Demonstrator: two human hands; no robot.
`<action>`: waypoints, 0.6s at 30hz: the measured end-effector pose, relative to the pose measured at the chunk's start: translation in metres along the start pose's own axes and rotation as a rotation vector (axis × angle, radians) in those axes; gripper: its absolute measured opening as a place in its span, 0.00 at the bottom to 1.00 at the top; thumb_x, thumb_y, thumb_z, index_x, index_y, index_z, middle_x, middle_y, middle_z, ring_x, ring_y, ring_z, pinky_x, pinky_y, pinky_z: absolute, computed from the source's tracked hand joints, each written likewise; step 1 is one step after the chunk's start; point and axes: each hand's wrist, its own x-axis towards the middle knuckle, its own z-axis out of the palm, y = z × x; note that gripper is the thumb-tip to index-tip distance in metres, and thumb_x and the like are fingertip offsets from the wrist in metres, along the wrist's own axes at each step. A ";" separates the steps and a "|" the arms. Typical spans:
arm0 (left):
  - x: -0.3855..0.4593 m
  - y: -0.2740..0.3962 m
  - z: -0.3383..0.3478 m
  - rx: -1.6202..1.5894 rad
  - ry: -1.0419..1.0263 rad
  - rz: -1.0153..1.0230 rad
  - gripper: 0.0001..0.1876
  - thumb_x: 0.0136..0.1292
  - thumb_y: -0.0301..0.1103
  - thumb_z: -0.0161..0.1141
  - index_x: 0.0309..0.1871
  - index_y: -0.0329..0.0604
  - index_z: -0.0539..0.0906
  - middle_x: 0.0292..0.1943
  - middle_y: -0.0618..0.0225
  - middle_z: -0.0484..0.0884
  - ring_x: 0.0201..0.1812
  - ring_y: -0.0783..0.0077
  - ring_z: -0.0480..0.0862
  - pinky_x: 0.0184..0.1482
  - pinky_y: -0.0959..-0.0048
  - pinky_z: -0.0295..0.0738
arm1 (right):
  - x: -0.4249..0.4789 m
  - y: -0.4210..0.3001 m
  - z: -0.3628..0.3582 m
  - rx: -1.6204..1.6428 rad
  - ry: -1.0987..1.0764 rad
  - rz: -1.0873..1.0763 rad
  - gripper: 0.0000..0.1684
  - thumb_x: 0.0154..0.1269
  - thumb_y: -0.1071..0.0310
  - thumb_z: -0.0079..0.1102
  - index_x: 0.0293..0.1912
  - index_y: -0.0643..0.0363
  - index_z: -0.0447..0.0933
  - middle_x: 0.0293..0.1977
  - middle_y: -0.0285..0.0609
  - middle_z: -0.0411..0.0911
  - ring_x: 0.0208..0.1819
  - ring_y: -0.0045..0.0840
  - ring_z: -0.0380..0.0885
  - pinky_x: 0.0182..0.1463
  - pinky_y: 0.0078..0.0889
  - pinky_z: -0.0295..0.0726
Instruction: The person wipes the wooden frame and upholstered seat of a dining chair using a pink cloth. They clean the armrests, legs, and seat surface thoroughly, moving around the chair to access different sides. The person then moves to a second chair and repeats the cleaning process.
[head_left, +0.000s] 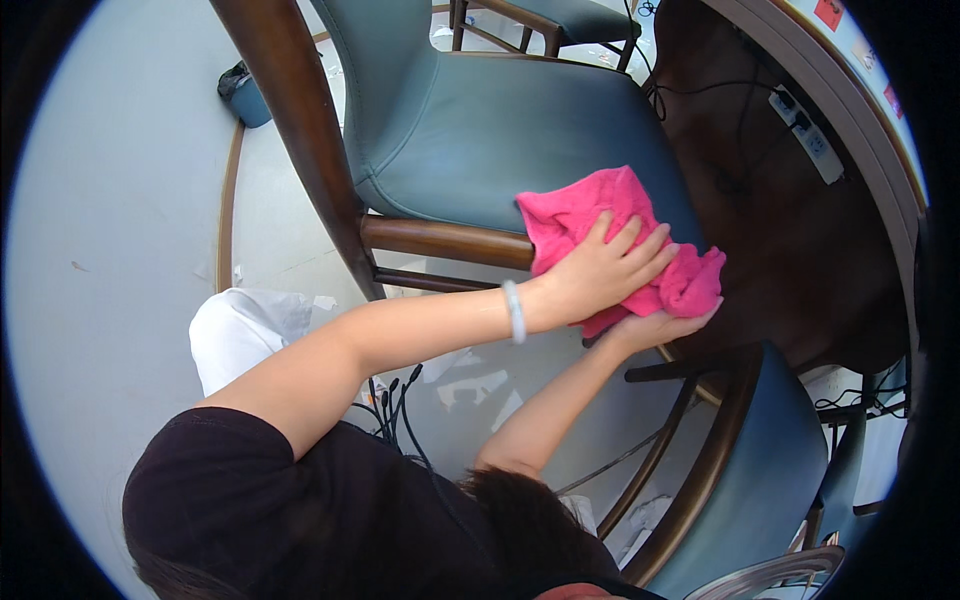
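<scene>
A pink cloth (585, 206) lies bunched over the front corner of a chair with a blue-green padded seat (510, 135) and a brown wooden frame (442, 238). My left hand (619, 266), with a pale bracelet at the wrist, presses on top of the cloth with its fingers bent into it. From below, my right hand (664, 328) cups the bunched right end of the same cloth. Its fingers are partly hidden under the fabric. The chair's front corner and the leg beneath are covered by the cloth and my hands.
A second blue chair (757, 465) stands close at the lower right. Beyond the seat are a dark brown panel (787, 247) under a curved tabletop edge, a white power strip (806, 135) and black cables. A blue bin (250, 103) stands at the upper left.
</scene>
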 end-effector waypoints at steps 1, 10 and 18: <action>-0.008 -0.008 -0.007 -0.007 -0.033 0.009 0.33 0.59 0.38 0.56 0.69 0.43 0.68 0.68 0.56 0.69 0.59 0.54 0.74 0.56 0.49 0.71 | -0.010 -0.012 0.006 0.018 -0.003 -0.001 0.31 0.76 0.57 0.45 0.69 0.64 0.59 0.64 0.56 0.66 0.66 0.43 0.66 0.68 0.46 0.67; -0.146 -0.096 -0.082 0.252 -0.112 -0.191 0.31 0.58 0.32 0.57 0.68 0.46 0.72 0.68 0.64 0.70 0.59 0.62 0.73 0.61 0.58 0.64 | -0.143 -0.064 0.049 0.019 -0.291 -0.299 0.34 0.75 0.45 0.42 0.67 0.60 0.64 0.70 0.54 0.58 0.75 0.53 0.46 0.75 0.63 0.43; -0.252 -0.106 -0.073 0.386 0.040 -0.028 0.23 0.59 0.33 0.55 0.60 0.49 0.78 0.65 0.69 0.73 0.67 0.63 0.67 0.70 0.52 0.59 | -0.225 -0.031 0.046 0.178 -0.411 -0.462 0.24 0.69 0.52 0.55 0.59 0.52 0.68 0.65 0.48 0.64 0.71 0.49 0.54 0.73 0.59 0.49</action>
